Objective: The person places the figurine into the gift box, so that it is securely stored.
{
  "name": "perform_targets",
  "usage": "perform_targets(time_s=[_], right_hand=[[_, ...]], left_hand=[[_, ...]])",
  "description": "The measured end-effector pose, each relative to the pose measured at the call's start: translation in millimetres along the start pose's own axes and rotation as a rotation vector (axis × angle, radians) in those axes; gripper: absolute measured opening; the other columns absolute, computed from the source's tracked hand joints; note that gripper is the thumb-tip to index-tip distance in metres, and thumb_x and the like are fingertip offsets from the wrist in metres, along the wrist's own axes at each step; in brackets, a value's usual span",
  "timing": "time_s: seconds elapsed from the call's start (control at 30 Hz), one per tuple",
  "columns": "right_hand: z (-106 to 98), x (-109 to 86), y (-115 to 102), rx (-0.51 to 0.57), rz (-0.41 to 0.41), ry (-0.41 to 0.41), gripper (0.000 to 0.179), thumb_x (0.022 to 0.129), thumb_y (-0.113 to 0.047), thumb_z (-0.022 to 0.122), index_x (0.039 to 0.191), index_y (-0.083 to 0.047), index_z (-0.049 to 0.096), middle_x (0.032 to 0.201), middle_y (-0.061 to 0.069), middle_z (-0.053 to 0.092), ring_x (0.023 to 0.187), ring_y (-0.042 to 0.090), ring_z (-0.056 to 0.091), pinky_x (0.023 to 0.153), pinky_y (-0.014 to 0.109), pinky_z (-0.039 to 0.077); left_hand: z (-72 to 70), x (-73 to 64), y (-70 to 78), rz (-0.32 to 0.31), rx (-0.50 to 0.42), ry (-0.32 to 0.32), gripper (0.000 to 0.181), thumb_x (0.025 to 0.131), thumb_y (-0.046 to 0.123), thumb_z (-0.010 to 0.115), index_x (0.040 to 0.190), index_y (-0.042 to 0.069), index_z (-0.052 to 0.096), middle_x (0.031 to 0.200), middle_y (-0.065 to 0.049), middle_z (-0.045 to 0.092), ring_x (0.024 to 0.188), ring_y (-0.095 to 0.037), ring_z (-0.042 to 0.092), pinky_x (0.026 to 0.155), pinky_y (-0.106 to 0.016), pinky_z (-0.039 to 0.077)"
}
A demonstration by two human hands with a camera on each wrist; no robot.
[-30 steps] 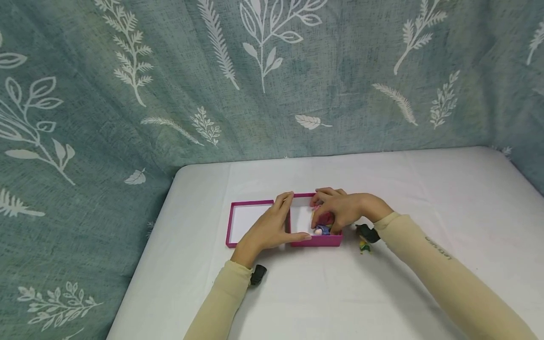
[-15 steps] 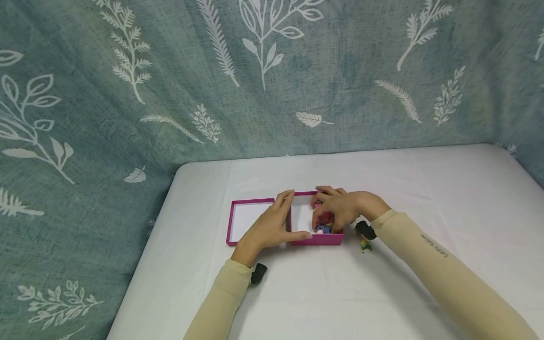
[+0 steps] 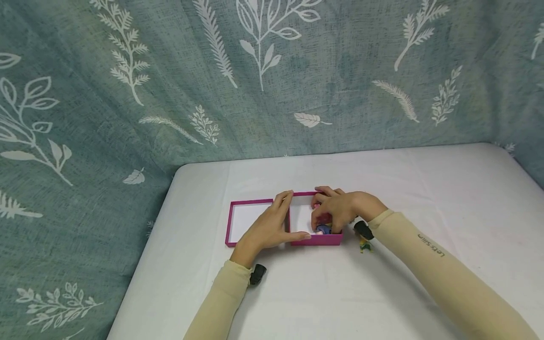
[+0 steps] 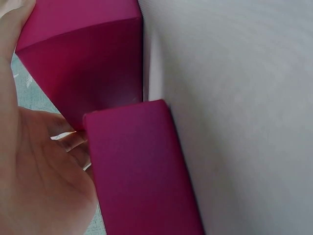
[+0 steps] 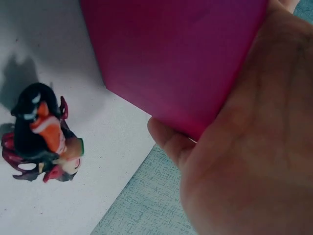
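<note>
A magenta box (image 3: 320,240) with a white inside stands uncovered on the table. My left hand (image 3: 268,227) holds its left end, the thumb lying on the front wall and the fingertips at the back corner. My right hand (image 3: 342,209) reaches over the box's right end. Its curled thumb and fingers are inside around small toy figures: a red one (image 3: 325,218) and a blue one (image 3: 324,229). Those are partly hidden by the hand, so the exact grip is hard to see. The right wrist view shows the palm (image 5: 249,147) close to the box's outer wall.
The box's lid (image 3: 248,221) lies inside up, just left of the box. Right of the box, under the right wrist, small figures lie on the white table; one is black and orange (image 5: 46,132), another green and yellow (image 3: 365,245). A leaf-patterned curtain (image 3: 255,118) hangs behind.
Both hands stay in nearly the same place. The right wrist and forearm have shifted slightly to the left, and the blue figure under the right fingers has turned a little.
</note>
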State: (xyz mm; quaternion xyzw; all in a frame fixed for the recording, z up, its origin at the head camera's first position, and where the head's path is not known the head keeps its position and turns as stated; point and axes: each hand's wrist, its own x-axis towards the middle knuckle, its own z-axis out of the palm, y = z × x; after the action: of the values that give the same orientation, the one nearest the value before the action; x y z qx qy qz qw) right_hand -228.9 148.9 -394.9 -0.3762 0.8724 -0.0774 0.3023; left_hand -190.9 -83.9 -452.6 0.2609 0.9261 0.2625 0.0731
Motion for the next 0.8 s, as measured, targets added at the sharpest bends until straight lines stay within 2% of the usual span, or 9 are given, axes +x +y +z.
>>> perform_targets(time_s=[0.4, 0.8], right_hand=[[1.2, 2.6, -0.9, -0.004, 0.022, -0.005, 0.042, 0.071, -0.012, 0.079, 0.097, -0.044, 0.069, 0.142, 0.005, 0.039, 0.147, 0.041, -0.001, 0.113, 0.064, 0.017], [0.3, -0.7, 1.0, 0.019, 0.007, -0.007, 0.044, 0.07, -0.011, 0.077, 0.101, -0.041, 0.071, 0.145, 0.006, 0.037, 0.147, 0.043, -0.004, 0.113, 0.07, 0.01]], left_hand=[[-0.8, -0.8, 0.4, -0.006, -0.009, -0.001, 0.115, 0.075, 0.075, 0.065, 0.159, 0.02, 0.008, 0.162, 0.003, 0.015, 0.139, -0.023, 0.042, 0.111, -0.042, 0.041], [-1.1, -0.9, 0.9, 0.0, 0.0, 0.003, 0.116, 0.075, 0.074, 0.066, 0.159, 0.02, 0.007, 0.162, 0.002, 0.015, 0.138, -0.022, 0.042, 0.111, -0.042, 0.041]])
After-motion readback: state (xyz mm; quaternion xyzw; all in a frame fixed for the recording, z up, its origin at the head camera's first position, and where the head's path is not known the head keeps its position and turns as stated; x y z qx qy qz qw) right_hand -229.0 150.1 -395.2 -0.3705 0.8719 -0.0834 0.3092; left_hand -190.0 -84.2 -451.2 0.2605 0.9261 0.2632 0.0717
